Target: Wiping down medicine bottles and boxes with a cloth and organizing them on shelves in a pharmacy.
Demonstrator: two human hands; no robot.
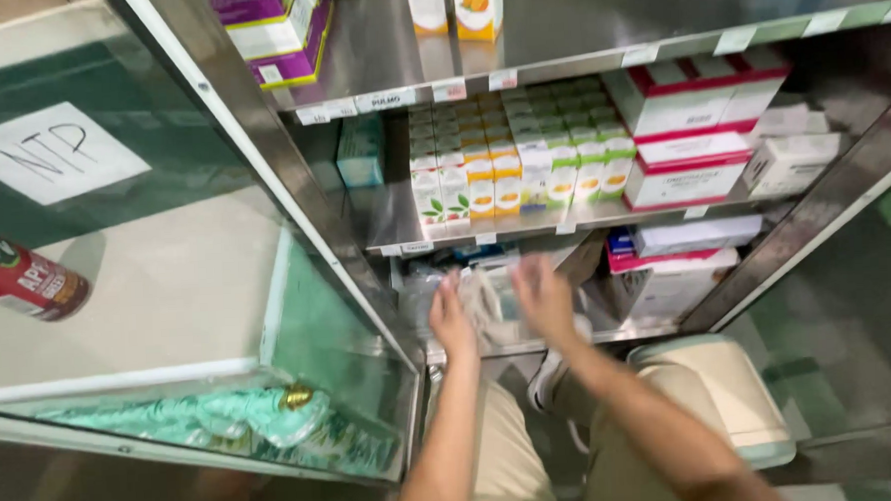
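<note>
Left hand (451, 315) and right hand (543, 294), both blurred, closed around a clear plastic packet (488, 301) at the front edge of the lowest steel shelf (659, 327). Best drawn out level, clear of the shelf above (405, 244).

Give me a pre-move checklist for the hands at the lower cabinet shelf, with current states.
1. Both hands in view: ok. Left hand and right hand are raised at the lower shelf.
2. Grip on the clear plastic pack between them: cannot tell, motion blur hides the fingers.
3. Shelf access: ok. The glass door is swung open to the left.
4. Neighbouring stock: ok. The white boxes to the right stand apart from the right hand.
5. Shelf above: ok. The rows of small cartons sit upright, behind the edge.
</note>
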